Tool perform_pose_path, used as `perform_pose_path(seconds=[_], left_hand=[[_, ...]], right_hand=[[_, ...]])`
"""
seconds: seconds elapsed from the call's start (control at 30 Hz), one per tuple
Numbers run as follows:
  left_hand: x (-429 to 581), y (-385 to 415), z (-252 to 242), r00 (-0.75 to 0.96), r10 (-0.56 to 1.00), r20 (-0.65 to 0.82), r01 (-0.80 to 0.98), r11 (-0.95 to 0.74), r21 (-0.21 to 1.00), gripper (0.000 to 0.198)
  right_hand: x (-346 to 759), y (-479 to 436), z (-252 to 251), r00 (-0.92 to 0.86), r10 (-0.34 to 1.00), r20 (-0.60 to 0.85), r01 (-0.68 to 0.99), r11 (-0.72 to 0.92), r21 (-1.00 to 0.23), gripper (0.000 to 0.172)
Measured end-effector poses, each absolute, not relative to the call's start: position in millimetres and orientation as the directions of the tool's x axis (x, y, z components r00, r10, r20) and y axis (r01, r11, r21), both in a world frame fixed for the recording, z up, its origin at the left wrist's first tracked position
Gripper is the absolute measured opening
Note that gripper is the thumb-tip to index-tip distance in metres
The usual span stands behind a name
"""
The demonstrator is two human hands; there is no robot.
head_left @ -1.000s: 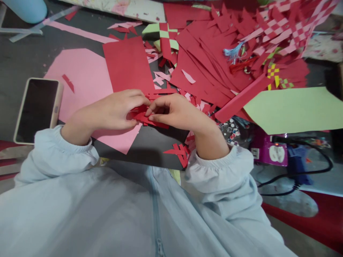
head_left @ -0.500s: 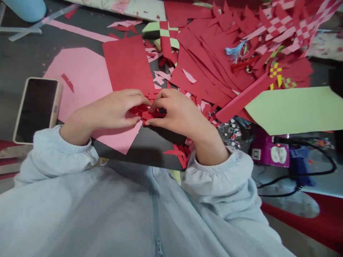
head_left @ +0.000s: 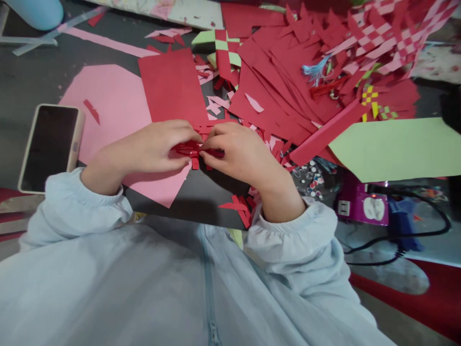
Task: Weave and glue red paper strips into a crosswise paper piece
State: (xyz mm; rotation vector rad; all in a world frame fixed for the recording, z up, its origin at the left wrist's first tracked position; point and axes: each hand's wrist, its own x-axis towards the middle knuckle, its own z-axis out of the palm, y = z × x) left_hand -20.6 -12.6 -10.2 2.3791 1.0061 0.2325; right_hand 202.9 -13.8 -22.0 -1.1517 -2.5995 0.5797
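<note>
Between my hands is a small piece of red cut paper [head_left: 195, 162] with narrow strips, much of it covered by my fingers. My left hand [head_left: 158, 145] comes in from the left, its fingers curled and closed on the paper's left part. From the right, my right hand [head_left: 239, 151] pinches the paper with thumb and fingertips nearly meeting the left fingertips. A large pink paper sheet [head_left: 111, 105] lies under my left hand. Just beyond the hands is a flat red paper sheet [head_left: 173, 86].
A phone [head_left: 50, 149] lies at the left. Beyond my right hand are stacked red sheets [head_left: 273, 81], woven red-and-pink pieces [head_left: 378, 33] and a green sheet [head_left: 399, 149]. Red scraps [head_left: 243, 209] sit near the table's front edge. A purple box [head_left: 363, 204] and black cable [head_left: 446, 216] are at right.
My right thumb has shifted slightly up, closer to the fingertips in a tighter pinch. More of the red strip ends show below the fingers. My left hand has hardly moved.
</note>
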Motion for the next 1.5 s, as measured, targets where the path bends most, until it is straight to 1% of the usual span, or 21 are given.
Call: perform_pose_path(seconds=[0.13,0.23,0.4,0.6,0.77,0.9,1.03,1.1,1.3,1.5], left_hand=[[-23,-13,-8,0.721,0.691,-0.051,0.6,-0.585,0.545,0.043],[-26,-10,-6,0.731,0.677,-0.079,0.592,-0.574,0.565,0.048],[-29,-6,-5,0.729,0.677,-0.099,0.582,-0.538,0.61,0.048],[-27,-6,-9,0.675,0.736,-0.046,0.598,-0.51,0.618,0.048],[-27,-5,-4,0.687,0.715,-0.125,0.618,-0.485,0.619,0.052],[-26,-6,1,0.684,0.711,-0.164,0.647,-0.487,0.587,0.059],[-25,-7,2,0.696,0.682,-0.224,0.665,-0.496,0.558,0.055],[-25,-7,0,0.694,0.684,-0.224,0.666,-0.492,0.56,0.051],[-28,-6,-5,0.707,0.677,-0.203,0.647,-0.505,0.572,0.044],[-27,-8,-1,0.728,0.655,-0.201,0.625,-0.514,0.588,0.05]], right_hand=[[207,-12,-21,-0.667,0.736,0.113,0.613,0.629,-0.478,0.022],[208,-11,-19,-0.678,0.72,0.148,0.578,0.647,-0.498,0.022],[206,-13,-19,-0.704,0.689,0.172,0.541,0.677,-0.499,0.025],[206,-15,-18,-0.711,0.671,0.208,0.514,0.698,-0.498,0.029],[209,-14,-14,-0.707,0.667,0.235,0.506,0.709,-0.491,0.031],[213,-12,-17,-0.677,0.671,0.301,0.503,0.721,-0.477,0.031],[215,-6,-27,-0.638,0.656,0.404,0.477,0.748,-0.462,0.027],[215,-5,-30,-0.629,0.651,0.425,0.474,0.754,-0.454,0.026],[211,-6,-33,-0.66,0.631,0.409,0.447,0.766,-0.462,0.024],[204,-11,-35,-0.715,0.602,0.356,0.431,0.78,-0.453,0.028]])
